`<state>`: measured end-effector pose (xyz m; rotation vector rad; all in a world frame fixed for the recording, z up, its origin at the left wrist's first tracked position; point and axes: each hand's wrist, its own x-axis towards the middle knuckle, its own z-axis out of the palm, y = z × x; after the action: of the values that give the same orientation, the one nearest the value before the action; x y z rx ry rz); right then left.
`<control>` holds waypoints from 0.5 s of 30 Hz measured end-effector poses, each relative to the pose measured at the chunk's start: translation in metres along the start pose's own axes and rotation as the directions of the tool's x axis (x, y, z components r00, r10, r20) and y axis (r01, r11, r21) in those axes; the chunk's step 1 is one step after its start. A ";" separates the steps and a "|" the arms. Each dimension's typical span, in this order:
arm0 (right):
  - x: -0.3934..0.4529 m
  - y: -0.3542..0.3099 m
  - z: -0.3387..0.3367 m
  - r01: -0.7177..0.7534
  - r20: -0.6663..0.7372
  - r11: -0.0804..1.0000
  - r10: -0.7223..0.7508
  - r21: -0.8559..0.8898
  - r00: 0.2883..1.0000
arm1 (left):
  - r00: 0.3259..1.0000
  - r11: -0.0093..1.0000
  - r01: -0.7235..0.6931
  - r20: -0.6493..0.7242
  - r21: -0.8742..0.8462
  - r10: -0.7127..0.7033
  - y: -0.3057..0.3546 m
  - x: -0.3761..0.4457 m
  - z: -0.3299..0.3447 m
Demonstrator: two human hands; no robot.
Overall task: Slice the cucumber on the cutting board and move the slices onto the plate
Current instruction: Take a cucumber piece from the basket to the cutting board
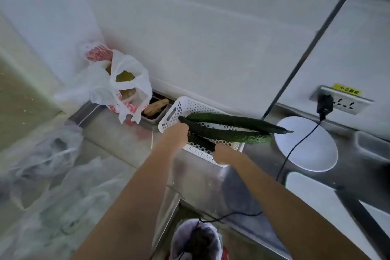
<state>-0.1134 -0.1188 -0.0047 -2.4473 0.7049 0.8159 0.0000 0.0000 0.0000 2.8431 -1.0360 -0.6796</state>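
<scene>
Head cam, looking down at a steel counter. Both hands are over a white perforated basket that sits near the back wall. The left hand is curled round the stem ends of what look like two long dark cucumbers, holding them up above the basket so they stick out to the right, tips reaching over the edge of the white plate. The right hand sits just near of that, fingers wrapped round the end of another cucumber lying low in the basket. It's blurry, so I can't tell exactly how many cucumbers there are.

The plate is right of the basket on the counter, with a black cable draped across it, running up to a plug in the wall socket. A white cutting board is nearer, at the right edge, partly behind a dark bar.

Left of the basket there's a small metal tray with something brownish in it, then a white plastic bag with red print in the far corner. More clear plastic bags are bunched on the left.
</scene>
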 end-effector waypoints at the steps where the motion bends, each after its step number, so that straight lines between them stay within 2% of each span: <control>1: 0.007 0.000 0.002 -0.022 0.009 0.999 0.022 0.038 1.000 | 1.000 1.000 0.016 0.004 0.014 -0.016 -0.002 0.007 0.003; 6: 0.035 0.003 0.012 -0.083 0.010 0.984 0.083 0.158 0.997 | 1.000 0.995 0.022 0.009 0.096 -0.023 -0.004 0.031 0.010; 11: 0.053 0.005 0.022 -0.117 -0.107 0.956 0.151 0.268 0.983 | 0.998 0.994 -0.041 0.058 0.106 0.035 -0.009 0.046 0.023; 15: 0.055 0.011 0.027 -0.146 -0.241 0.974 0.186 0.175 0.953 | 0.994 0.994 -0.071 0.089 0.088 0.063 -0.009 0.050 0.019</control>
<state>-0.0926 -0.1298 -0.0623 -2.3976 1.0412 0.4852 0.0312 -0.0222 -0.0383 2.8623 -1.1999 -0.7756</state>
